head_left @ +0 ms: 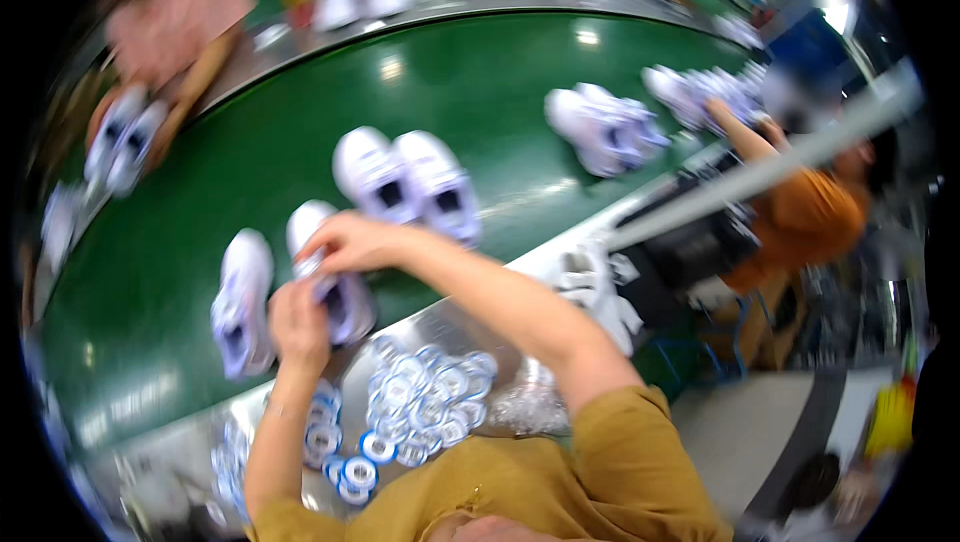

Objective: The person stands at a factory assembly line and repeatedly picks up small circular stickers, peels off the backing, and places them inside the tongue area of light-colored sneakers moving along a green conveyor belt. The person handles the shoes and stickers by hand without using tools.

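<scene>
Both my hands meet over a white sneaker [350, 310] on the green belt [300, 92], hiding the middle of it. My right hand [355, 242] reaches across from the right, its thumb and fingers pinched near the laces. Just below it, my left hand [300, 322] has its fingers curled together beside the shoe. What either pinch holds is too blurred and small to make out. Left of my hands lies another white sneaker [243, 297]. A pair of white sneakers [405, 182] sits a little farther off, beyond my right forearm.
Round blue-and-white labels [420, 392] are heaped on the metal ledge [400, 327] before me, beside clear plastic [530, 402]. More sneakers [605, 132] stand along the belt at right. A person in orange [810, 212] works there; another in pink [180, 12] holds shoes opposite.
</scene>
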Available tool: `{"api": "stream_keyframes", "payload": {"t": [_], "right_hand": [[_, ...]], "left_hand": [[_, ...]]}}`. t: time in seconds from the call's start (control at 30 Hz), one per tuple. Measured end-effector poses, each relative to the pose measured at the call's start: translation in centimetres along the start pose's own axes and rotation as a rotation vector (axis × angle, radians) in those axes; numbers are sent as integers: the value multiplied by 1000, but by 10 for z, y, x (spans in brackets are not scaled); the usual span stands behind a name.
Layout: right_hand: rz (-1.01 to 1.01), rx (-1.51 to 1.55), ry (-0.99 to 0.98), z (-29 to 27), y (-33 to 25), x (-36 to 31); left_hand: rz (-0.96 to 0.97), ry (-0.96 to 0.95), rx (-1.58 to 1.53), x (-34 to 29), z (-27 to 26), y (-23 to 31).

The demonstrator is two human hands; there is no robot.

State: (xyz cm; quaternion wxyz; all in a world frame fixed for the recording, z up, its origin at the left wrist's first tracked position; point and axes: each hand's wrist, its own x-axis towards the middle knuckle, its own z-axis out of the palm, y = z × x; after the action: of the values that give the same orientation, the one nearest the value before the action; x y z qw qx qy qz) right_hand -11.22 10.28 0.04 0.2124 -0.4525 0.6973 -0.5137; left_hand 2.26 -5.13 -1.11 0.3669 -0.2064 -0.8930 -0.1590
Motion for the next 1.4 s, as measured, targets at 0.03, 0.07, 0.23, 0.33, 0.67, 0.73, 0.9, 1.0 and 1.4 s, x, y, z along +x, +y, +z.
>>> {"api": "stream_keyframes", "payload": {"t": [0.03,0.07,0.23,0.33,0.67,0.73,0.9,1.0,1.4], "right_hand": [[33,14,-1,0,-3,-2],[-61,-2,42,1,1,0],[-25,-9,99,19,1,2],[-10,-108,230,27,-11,-7],[139,-1094,536,-9,-79,-129],[290,-1049,355,-8,-62,-116],[644,-954,362,4,-30,-53],[621,-1181,311,2,-20,-64],[436,-1006,904,-88,-46,-206]], "left_hand": [[-61,-24,35,9,-1,8],[-115,-52,84,21,-9,13],[-30,-72,48,0,-2,-6],[-99,-130,45,4,-5,-1],[-331,-346,318,-23,-123,-8],[-363,-497,230,-26,-118,-18],[-520,-602,6,-37,-113,-17],[-355,-544,-55,-54,-86,-16],[-186,-553,154,67,33,49]]}}
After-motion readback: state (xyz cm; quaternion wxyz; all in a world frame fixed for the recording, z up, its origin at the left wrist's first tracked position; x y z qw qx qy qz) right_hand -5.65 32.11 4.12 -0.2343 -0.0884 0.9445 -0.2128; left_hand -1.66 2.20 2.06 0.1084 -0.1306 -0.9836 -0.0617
